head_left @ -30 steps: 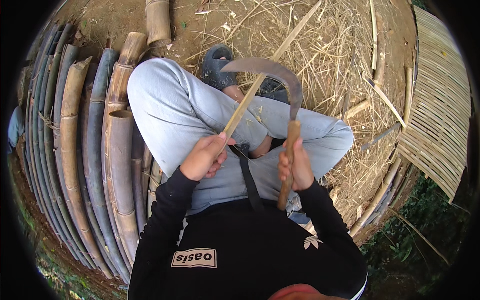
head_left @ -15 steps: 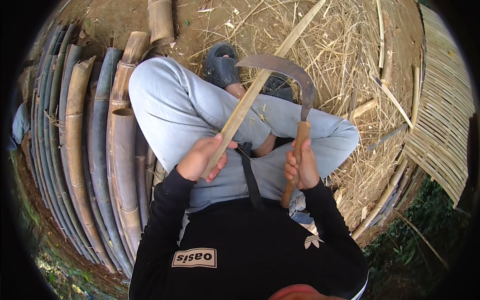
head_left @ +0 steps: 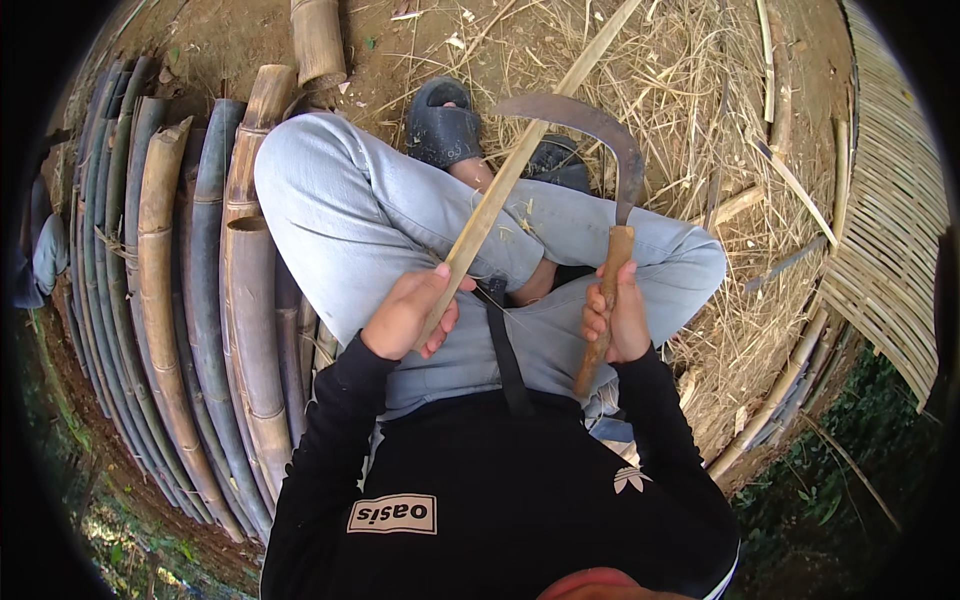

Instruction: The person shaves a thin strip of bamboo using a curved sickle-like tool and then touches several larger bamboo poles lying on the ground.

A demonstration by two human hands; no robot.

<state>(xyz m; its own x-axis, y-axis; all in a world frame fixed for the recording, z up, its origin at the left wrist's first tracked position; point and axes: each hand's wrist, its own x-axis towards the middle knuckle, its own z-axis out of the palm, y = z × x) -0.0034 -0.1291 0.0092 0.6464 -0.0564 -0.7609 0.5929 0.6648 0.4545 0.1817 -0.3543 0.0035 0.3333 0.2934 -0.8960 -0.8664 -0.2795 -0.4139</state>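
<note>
My left hand (head_left: 412,308) grips the near end of a long, flat bamboo strip (head_left: 490,205), which slants up and to the right past my crossed legs. Closed around the wooden handle of a sickle (head_left: 632,172) is my right hand (head_left: 620,318). The sickle's dark curved blade arcs to the left, its tip lying across the strip in the picture; whether blade and strip touch I cannot tell. My lap in light blue jeans (head_left: 330,215) is beneath both, and a dark strap (head_left: 508,360) hangs between my hands.
A row of bamboo poles (head_left: 157,250) lies close on my left, with a short bamboo piece (head_left: 319,40) ahead. Shavings (head_left: 660,100) cover the ground ahead and right. A slatted bamboo panel (head_left: 890,230) stands at far right. Another person's leg (head_left: 48,255) shows at far left.
My right hand has moved slightly up and to the right with the sickle, so the blade's tip sits farther right along the strip. My left hand and the strip have barely shifted.
</note>
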